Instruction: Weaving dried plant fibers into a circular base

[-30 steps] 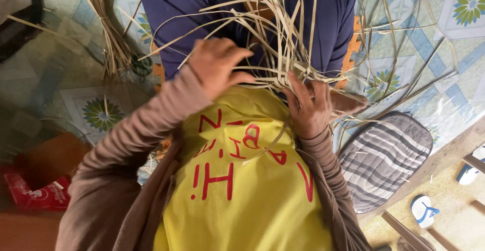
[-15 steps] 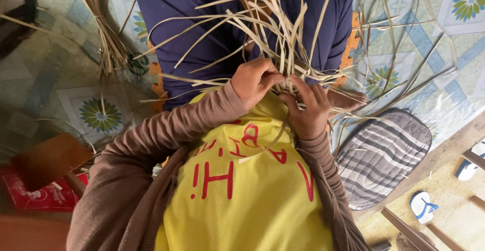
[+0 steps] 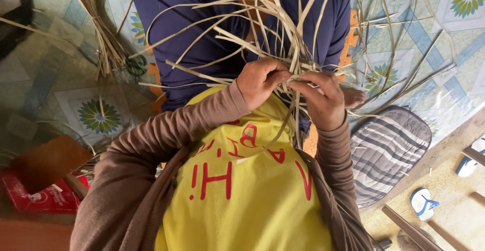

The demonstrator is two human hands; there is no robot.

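Note:
A tangle of pale, flat weaving strips point(image 3: 275, 33) fans out over my lap and dark blue trousers point(image 3: 202, 23). My left hand point(image 3: 258, 81) and my right hand point(image 3: 323, 99) meet at the base of the strips, just above my yellow shirt. Both pinch strips between thumb and fingers, with fingertips almost touching. One long strip point(image 3: 275, 137) hangs down across the shirt. Brown sleeves cover both forearms.
A tied bundle of spare strips point(image 3: 103, 33) lies on the patterned floor mat at upper left. A grey striped cushion point(image 3: 386, 152) sits at right, sandals point(image 3: 423, 204) beyond a wooden edge. A red packet point(image 3: 35, 198) and brown object point(image 3: 48, 160) lie at lower left.
My left hand came in from the left to meet the right at the strips. My right hand has turned and lifted slightly, pulling strips upward.

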